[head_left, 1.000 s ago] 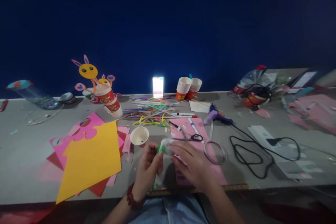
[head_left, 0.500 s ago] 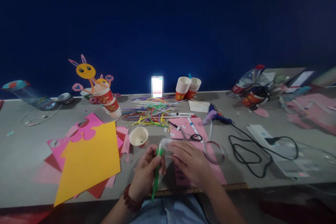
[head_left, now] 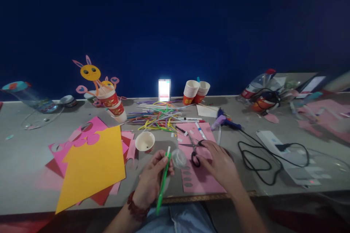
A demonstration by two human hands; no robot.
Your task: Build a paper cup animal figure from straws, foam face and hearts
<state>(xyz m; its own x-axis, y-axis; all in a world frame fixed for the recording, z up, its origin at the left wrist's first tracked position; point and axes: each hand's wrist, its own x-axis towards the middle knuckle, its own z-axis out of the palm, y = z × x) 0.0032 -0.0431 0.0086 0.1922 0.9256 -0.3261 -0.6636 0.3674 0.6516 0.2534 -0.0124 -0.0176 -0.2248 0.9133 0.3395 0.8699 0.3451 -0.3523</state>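
My left hand (head_left: 156,171) is closed around a slim green strip (head_left: 163,185) with a white tip, held upright at a slant above the table edge. My right hand (head_left: 220,164) has its fingers and thumb on the black handles of a pair of scissors (head_left: 194,151), whose blades are spread and point left and away. Just right of the left hand sits a roll of clear tape (head_left: 179,158). Pink paper (head_left: 191,185) with dark oval marks lies beneath the scissors.
A paper cup (head_left: 144,142) stands beyond my left hand. Farther back are coloured pipe cleaners (head_left: 158,120), stacked cups (head_left: 191,93) and a glue gun (head_left: 226,122). Yellow paper (head_left: 95,164) lies left. A black cord runs to a power strip (head_left: 284,156) at right.
My right hand has left the tape roll and moved right onto the scissors, which have turned and opened. The tape roll now lies alone. My left hand still holds the green strip.
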